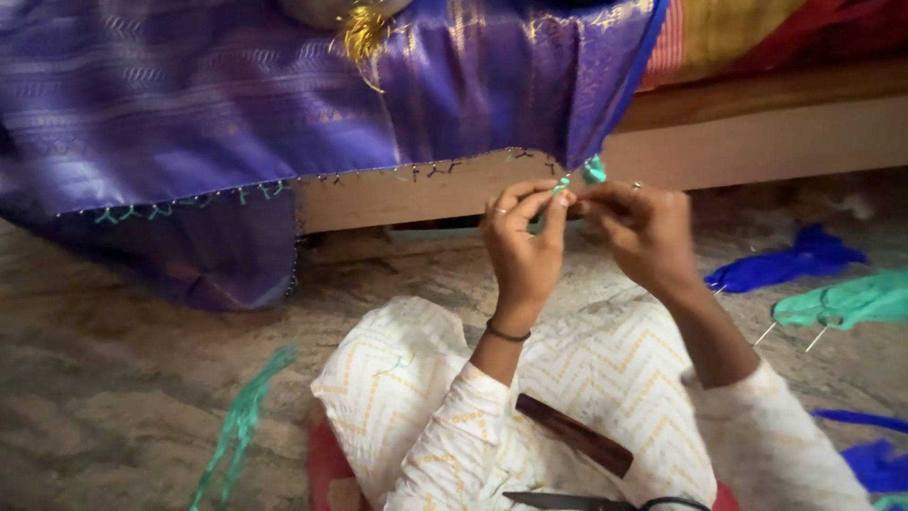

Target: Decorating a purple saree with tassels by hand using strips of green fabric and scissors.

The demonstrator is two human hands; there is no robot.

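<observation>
A purple silk cloth (189,104) with gold woven bands hangs over a wooden bed edge; its lower hem carries a row of small teal thread knots. My left hand (522,244) pinches a bit of teal thread (562,185) at the cloth's corner. My right hand (643,227) meets it from the right, fingers closed on the same thread just below a teal tassel (594,170). Both hands are raised in front of the hem, above my lap in white and yellow zigzag fabric.
The wooden bed frame (757,142) runs across the back. Teal thread bundles (851,301) and blue thread bundles (785,265) lie on the stone floor at right, another teal strand (241,421) at left. Black scissors (577,501) and a dark brown stick (572,434) rest on my lap.
</observation>
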